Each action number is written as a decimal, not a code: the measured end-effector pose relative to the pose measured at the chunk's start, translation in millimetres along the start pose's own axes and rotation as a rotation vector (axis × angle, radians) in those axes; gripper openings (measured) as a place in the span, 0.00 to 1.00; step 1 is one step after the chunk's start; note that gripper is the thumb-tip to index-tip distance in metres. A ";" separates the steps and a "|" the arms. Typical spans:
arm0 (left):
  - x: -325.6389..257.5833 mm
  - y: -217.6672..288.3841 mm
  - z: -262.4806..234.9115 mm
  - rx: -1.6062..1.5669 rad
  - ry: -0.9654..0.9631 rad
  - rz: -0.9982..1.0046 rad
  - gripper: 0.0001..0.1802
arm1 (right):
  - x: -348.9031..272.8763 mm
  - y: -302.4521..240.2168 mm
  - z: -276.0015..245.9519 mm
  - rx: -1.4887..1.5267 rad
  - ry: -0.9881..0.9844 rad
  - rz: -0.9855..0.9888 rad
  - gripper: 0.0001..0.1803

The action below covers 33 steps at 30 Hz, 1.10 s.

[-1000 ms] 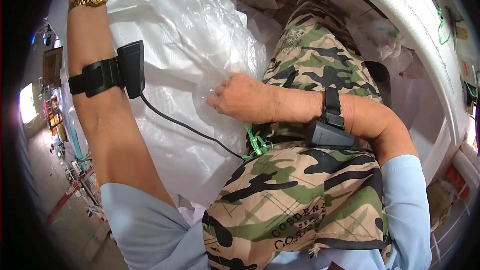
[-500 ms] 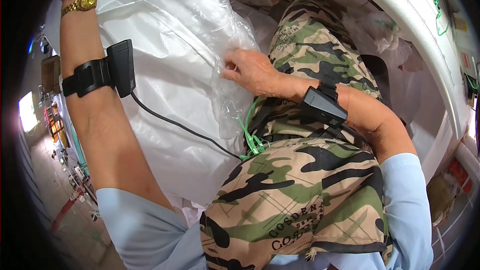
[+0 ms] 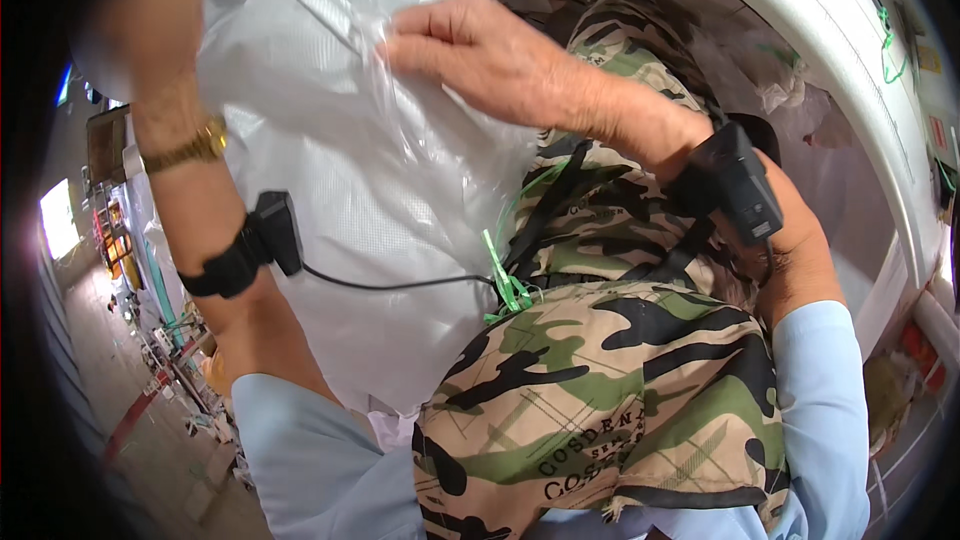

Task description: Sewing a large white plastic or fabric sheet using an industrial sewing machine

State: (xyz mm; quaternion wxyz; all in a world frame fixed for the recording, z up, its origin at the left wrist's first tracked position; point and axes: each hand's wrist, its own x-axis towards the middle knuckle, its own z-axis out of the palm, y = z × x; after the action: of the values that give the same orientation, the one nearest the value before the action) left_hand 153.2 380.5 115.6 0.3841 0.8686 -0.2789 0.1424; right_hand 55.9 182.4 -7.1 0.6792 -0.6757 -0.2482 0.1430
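A large white woven plastic sack lies at my left, with clear plastic film spread loosely over its upper part. My right hand reaches across to it, fingers closed in a pinch on a gathered fold of the film. At the upper left, my left hand is raised beside the far part of the sack. Motion smears it and its fingertips leave the picture, so its grip is hidden. A gold-coloured watch is on the left wrist.
Green plastic strips hang at my waist over a camouflage apron. Black devices are strapped to both forearms, and a black cable runs from the left one. A big white curved rim rises at my right. Clutter lies on the floor at left.
My right hand has moved up and left and now pinches the film. The left hand has come nearer, its wrist lower and turned. The film's folds have shifted over the sack.
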 end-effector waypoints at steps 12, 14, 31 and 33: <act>-34.8 -12.4 -3.5 0.142 -0.620 -0.126 0.16 | 19.6 -2.4 -15.6 0.027 0.015 -0.007 0.22; -32.6 -7.9 -2.7 0.205 -0.600 0.038 0.13 | 17.7 -1.9 -14.0 0.073 0.032 -0.013 0.22; -43.5 13.5 -7.6 0.531 -0.526 0.330 0.09 | 21.2 48.5 -36.0 0.105 0.171 0.106 0.20; -42.4 11.9 -6.6 0.542 -0.516 0.332 0.09 | 20.1 53.1 -36.6 -0.078 0.281 0.133 0.16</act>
State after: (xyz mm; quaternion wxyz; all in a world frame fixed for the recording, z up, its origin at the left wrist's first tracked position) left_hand 111.8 394.8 107.5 0.0303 0.8887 -0.4550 0.0484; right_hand 99.6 164.5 -55.4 0.6695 -0.7299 -0.1106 0.0821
